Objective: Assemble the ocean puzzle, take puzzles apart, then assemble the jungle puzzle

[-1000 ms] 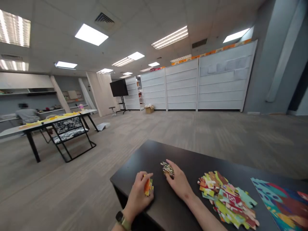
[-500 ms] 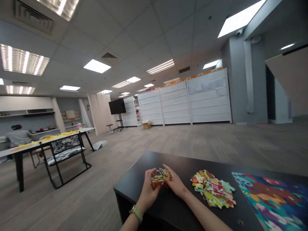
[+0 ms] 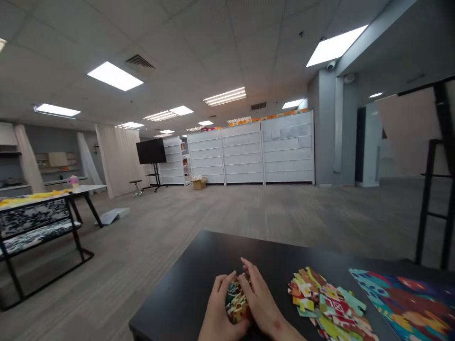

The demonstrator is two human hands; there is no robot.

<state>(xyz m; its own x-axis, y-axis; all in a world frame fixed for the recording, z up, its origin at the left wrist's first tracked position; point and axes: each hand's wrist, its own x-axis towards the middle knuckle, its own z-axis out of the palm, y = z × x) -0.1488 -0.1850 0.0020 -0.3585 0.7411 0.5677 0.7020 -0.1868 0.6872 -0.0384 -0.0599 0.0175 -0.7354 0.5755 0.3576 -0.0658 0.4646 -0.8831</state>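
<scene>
Both of my hands meet above the black table [image 3: 177,284], with a handful of jigsaw pieces [image 3: 235,298] enclosed between them. My left hand [image 3: 217,308] lies on the near left side of the handful, its fingers curled around the outer edge and its thumb running beneath, toward the other palm. My right hand [image 3: 262,303] lies against the opposite side, its fingers straighter, slightly bent and partly covering the pieces from above. Neither hand is spread wide; each is cupped just far enough to take its side of the bundle. The pieces show in the gap between my hands, many of them edge-on, with green, yellow and brown areas visible; the lowest part of the bundle is hidden by my fingers. To the right of my right hand, and apart from it, a loose pile of jigsaw pieces [image 3: 329,308] rests on the tabletop, overlapping in several layers, one area bearing a red-and-white barn door. Farther right, just beyond the pile, a colorful printed sheet [image 3: 412,300] lies flat, farther from my hands than the pile.
</scene>
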